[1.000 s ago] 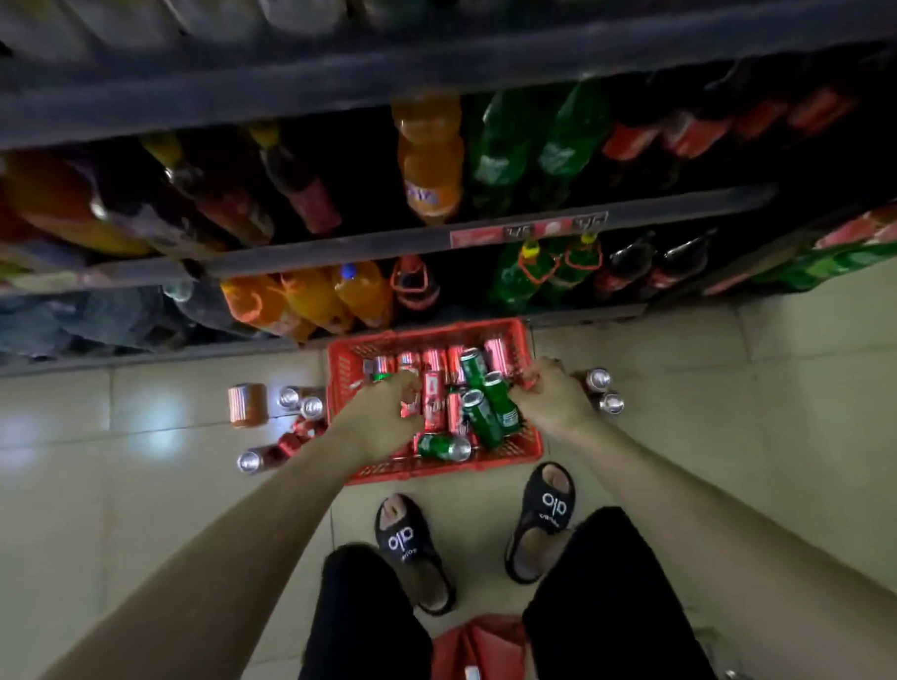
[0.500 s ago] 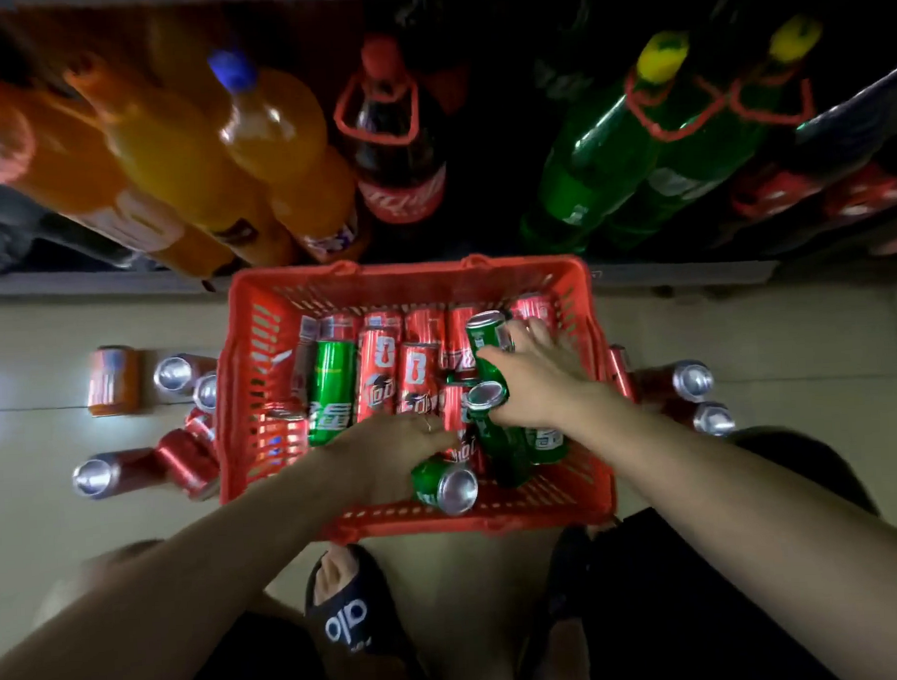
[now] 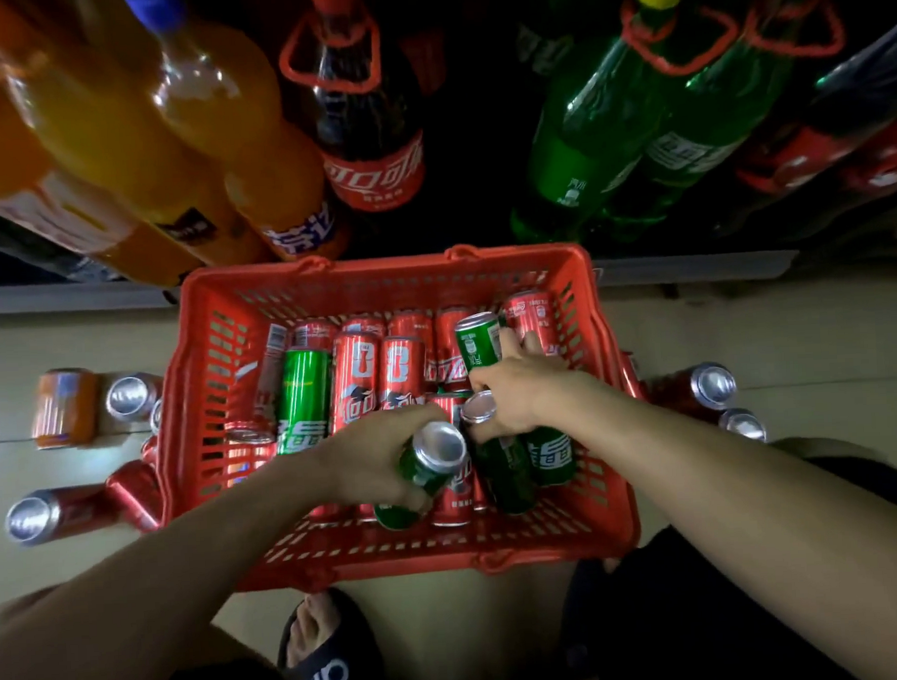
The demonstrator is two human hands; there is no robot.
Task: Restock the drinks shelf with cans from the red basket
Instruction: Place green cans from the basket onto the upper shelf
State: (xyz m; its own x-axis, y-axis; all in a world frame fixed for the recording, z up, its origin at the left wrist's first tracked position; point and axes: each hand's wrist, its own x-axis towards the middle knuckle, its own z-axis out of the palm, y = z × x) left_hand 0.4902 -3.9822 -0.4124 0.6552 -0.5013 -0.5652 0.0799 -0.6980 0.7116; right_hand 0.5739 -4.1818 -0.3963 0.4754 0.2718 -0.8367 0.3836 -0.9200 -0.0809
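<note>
The red basket [image 3: 214, 319] sits on the floor right in front of the bottom drinks shelf [image 3: 690, 267]. It holds several red and green cans. My left hand [image 3: 374, 461] is inside the basket, closed around a green can [image 3: 426, 469] whose silver top faces me. My right hand [image 3: 515, 388] reaches in beside it and grips green cans: one [image 3: 480, 341] sticks up past my fingers, another [image 3: 503, 466] hangs below my palm. A loose green can [image 3: 305, 397] lies among the red ones [image 3: 355, 374] at the left.
Big orange [image 3: 135, 148], cola [image 3: 371, 153] and green [image 3: 582, 143] bottles fill the shelf. Loose cans stand or lie on the tile floor left [image 3: 64, 408] and right [image 3: 705, 387] of the basket. My sandalled foot [image 3: 321, 648] is just below it.
I have crouched much closer to the basket. My left hand has closed on a green can and lifted it slightly. My right hand has tightened on the green cans.
</note>
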